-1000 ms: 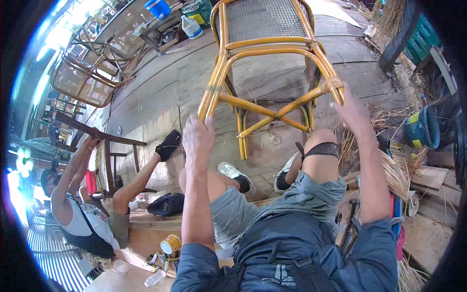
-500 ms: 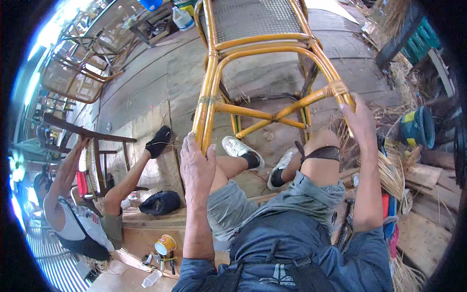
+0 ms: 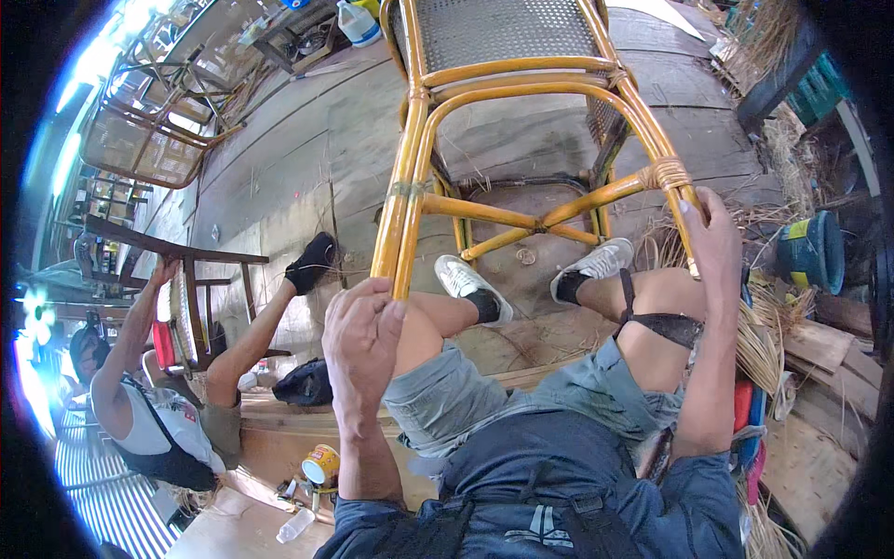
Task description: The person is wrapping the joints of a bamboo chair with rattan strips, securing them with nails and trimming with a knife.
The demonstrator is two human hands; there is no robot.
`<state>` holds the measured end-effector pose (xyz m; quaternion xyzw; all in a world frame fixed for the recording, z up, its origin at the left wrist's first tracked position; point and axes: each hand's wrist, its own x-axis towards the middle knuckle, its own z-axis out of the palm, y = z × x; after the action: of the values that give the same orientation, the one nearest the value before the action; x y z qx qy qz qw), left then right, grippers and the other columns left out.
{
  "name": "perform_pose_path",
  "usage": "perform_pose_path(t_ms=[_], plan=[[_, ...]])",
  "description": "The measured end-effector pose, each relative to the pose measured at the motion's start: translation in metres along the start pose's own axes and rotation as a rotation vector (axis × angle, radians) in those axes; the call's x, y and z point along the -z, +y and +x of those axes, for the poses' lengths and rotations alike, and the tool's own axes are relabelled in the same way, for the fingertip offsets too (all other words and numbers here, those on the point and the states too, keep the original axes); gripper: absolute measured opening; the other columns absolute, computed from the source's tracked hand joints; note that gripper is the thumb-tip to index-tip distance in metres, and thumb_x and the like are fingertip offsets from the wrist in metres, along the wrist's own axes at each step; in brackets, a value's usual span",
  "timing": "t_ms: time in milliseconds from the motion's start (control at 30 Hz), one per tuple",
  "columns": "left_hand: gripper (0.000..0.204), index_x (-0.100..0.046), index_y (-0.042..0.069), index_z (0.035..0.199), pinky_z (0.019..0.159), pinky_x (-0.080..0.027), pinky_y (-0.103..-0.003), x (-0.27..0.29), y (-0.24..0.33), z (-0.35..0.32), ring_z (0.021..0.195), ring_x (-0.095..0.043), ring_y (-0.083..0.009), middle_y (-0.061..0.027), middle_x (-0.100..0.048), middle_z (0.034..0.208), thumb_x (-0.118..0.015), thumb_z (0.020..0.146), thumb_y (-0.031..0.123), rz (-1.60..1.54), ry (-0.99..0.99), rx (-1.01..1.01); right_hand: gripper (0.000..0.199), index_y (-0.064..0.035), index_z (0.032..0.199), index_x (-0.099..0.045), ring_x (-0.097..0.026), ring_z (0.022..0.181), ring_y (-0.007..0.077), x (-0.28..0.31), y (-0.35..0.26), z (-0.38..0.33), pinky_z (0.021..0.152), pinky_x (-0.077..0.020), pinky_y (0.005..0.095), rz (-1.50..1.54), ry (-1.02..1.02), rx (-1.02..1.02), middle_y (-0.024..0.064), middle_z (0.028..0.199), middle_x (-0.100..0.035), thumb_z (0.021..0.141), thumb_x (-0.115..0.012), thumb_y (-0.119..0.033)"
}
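Co-worker (image 3: 158,419) at 8 o'clock held a dark wooden frame (image 3: 219,255), yellow cup (image 3: 321,464) at 7. Left hand (image 3: 363,345) was wrapped round one leg end (image 3: 403,270) of the rattan chair (image 3: 517,65) at 12 (pretty glossy, legs pointing bodyward), and the right hand (image 3: 719,240) gripped the opposite leg (image 3: 678,203). Dark bucket (image 3: 812,256) sat at 3 o'clock.

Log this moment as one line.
rattan chair: legs toward wearer | left hand: gripping left leg | right hand: gripping right leg | mesh panel: far end | co-worker: touching dark frame
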<state>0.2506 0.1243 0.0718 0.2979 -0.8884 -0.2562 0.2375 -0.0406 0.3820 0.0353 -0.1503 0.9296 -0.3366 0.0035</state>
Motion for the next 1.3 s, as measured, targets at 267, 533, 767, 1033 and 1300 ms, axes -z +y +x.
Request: perform_pose_path(t_ms=[267,533,767,1033,1300], plan=[[0.034,-0.062,-0.002,0.097,0.073,-0.045,-0.027,-0.078,0.045,-0.015,0.081,-0.056,-0.0136,-0.0063,-0.062,0.09,-0.043,0.095,0.026,-0.799,-0.387,0.338,0.027,-0.0018,0.104,-0.059,-0.057,0.099,0.0308,-0.005,-0.028,-0.075,0.088,-0.0441,0.0382,0.331,0.283,0.541,0.0143,0.104,-0.06,0.078,-0.063,-0.003],[0.045,-0.057,-0.003,0.11,0.093,-0.039,-0.032,-0.102,0.052,-0.028,0.104,-0.052,-0.0207,-0.0128,-0.06,0.106,-0.031,0.098,0.032,-0.79,-0.748,0.287,0.016,-0.0015,0.083,-0.059,-0.059,0.073,0.024,-0.055,-0.009,-0.12,0.065,-0.0472,0.0299,0.485,-0.211,0.342,0.0101,0.08,-0.061,0.072,-0.07,-0.005],[0.042,-0.055,-0.003,0.115,0.098,-0.036,-0.039,-0.021,0.017,0.062,0.113,-0.051,-0.0308,-0.0187,-0.056,0.117,-0.047,0.091,0.031,-0.107,-0.3,-0.1,0.016,-0.001,0.085,-0.055,-0.046,0.056,0.0061,0.006,0.071,-0.163,0.051,-0.0373,0.0217,0.914,-0.007,-0.31,0.0004,0.065,-0.051,0.093,-0.048,-0.012],[0.059,-0.029,0.0,0.137,0.102,-0.031,-0.037,-0.07,-0.051,0.126,0.122,-0.041,-0.0308,-0.0229,-0.043,0.129,-0.046,0.091,0.034,0.233,-0.489,0.03,0.034,-0.0002,0.094,-0.057,-0.042,0.059,0.0081,0.039,0.141,-0.199,0.054,-0.0367,0.0239,0.381,0.224,-0.493,0.0006,0.065,-0.045,0.096,-0.043,-0.03],[0.059,-0.052,0.007,0.118,0.044,-0.04,-0.022,-0.068,-0.059,0.127,0.05,-0.049,-0.0095,-0.0065,-0.058,0.077,-0.046,0.086,0.056,-0.258,-0.475,0.591,0.026,0.0003,0.098,-0.061,-0.053,0.058,0.0111,0.058,0.221,-0.243,0.055,-0.0429,0.026,0.192,0.352,-0.662,0.0049,0.067,-0.054,0.091,-0.052,-0.023]])
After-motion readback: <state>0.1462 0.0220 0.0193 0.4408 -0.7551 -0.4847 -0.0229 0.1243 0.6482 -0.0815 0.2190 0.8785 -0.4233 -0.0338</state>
